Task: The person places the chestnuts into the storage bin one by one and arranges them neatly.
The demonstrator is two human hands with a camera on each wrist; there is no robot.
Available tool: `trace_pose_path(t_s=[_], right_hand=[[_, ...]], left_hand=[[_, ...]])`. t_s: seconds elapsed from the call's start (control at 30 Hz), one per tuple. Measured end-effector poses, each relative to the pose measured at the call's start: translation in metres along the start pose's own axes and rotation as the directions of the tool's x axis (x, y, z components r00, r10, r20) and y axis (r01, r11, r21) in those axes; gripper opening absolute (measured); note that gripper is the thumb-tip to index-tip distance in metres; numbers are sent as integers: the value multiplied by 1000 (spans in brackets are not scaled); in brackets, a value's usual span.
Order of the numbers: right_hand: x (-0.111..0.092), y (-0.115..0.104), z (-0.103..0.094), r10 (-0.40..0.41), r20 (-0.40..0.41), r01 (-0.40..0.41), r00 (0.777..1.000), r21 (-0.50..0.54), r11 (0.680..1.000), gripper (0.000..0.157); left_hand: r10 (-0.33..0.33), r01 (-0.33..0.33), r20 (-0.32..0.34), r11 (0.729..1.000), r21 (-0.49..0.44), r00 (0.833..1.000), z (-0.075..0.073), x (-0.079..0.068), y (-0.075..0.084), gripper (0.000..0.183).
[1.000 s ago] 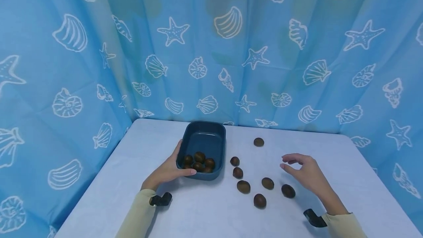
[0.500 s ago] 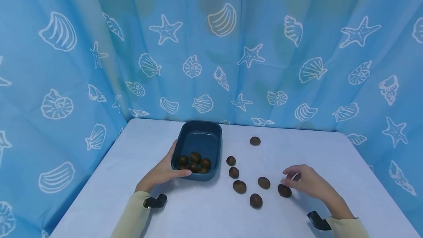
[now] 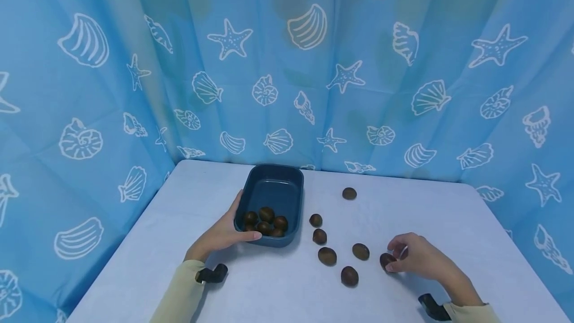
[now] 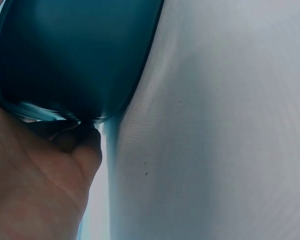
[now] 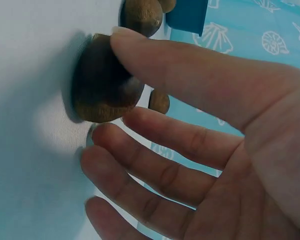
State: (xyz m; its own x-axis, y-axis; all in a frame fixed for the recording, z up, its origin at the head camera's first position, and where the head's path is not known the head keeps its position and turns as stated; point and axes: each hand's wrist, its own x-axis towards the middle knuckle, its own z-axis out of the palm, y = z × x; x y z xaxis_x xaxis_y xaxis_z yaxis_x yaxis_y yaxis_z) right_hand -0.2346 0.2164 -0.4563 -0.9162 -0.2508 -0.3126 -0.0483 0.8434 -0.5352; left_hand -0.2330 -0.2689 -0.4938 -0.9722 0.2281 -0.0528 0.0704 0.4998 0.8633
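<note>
In the head view, a dark blue rectangular dish stands at the table's back left with several brown chestnuts gathered at its near end. My left hand grips its near left corner, thumb along the near rim; the left wrist view shows the hand against the dish's wall. On the right, my right hand has thumb and fingers around a chestnut on the table. Up close in the right wrist view, the thumb presses that dark, glossy chestnut, with the index fingertip at its lower side.
Between dish and right hand lie several loose chestnuts, among them one near the front and one farthest back. A white cloth covers the table. A blue shell-print curtain hangs behind and at both sides.
My right hand has come down and toward the front, from above the table onto the rightmost chestnut, its thumb and fingers closing round it. The left hand keeps its grip on the dish.
</note>
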Motion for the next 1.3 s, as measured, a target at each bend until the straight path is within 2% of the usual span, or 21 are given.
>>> trace_pose_path(t_s=[0.13,0.43,0.67,0.77,1.0,1.1,1.3], right_hand=[[-2,-2,1,-1,7,1,1000,-4,1000,48],[0,-10,2,-23,-28,22,999,-38,999,32],[-1,-11,-1,-45,-61,45,997,-3,999,31],[0,-11,-2,-86,-76,87,993,8,996,32],[-5,-16,-1,-228,-164,239,960,51,970,37],[-6,-20,1,-254,-223,275,941,68,959,37],[-7,-29,0,-231,-338,289,912,132,948,42]], left_hand=[[-5,5,7,1000,2,1000,0,-1,2,126],[-31,31,-7,999,9,999,-2,-2,5,127],[-26,26,-9,1000,11,1000,-2,-2,4,127],[-16,16,-6,1000,1,1000,-2,-2,3,127],[-2,2,-1,1000,-7,1000,-2,-2,2,126],[-3,4,2,1000,-9,1000,-1,-2,2,126],[-1,1,-4,1000,8,1000,0,0,1,126]])
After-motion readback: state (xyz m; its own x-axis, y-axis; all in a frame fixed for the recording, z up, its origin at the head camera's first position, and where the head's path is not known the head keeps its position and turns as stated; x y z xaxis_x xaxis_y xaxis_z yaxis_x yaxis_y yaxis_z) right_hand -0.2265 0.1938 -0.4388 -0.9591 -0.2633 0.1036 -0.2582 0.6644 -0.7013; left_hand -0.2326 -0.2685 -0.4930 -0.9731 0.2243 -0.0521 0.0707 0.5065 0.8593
